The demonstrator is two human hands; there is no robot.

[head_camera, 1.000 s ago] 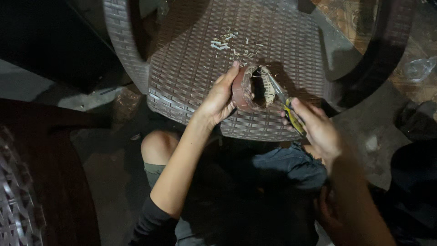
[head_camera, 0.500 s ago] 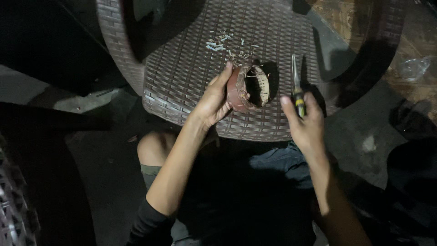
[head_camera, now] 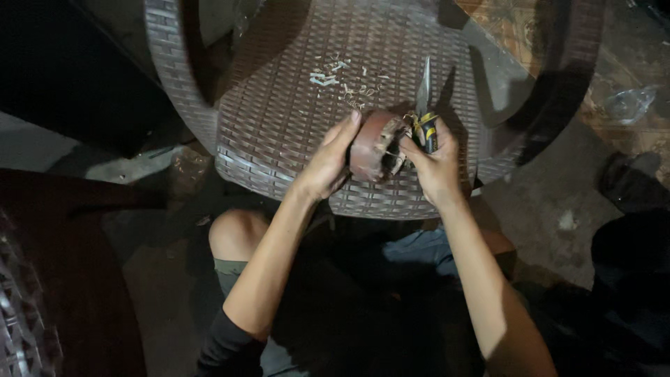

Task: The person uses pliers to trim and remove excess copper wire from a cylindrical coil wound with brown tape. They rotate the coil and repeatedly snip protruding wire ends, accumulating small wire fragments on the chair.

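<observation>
Gripped: shell (head_camera: 373,146) in L hand (head_camera: 326,162), knife (head_camera: 424,105) in R hand (head_camera: 436,162).

Pale shavings (head_camera: 333,75) lie scattered on a brown woven-plastic chair seat (head_camera: 279,126), just beyond the left hand (head_camera: 324,164).

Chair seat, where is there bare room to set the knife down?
The woven chair seat is bare on its left half, between the left armrest and the pale shavings. It is crowded at the front right, where the left hand holds the brown round piece and the right hand holds the knife.
</observation>
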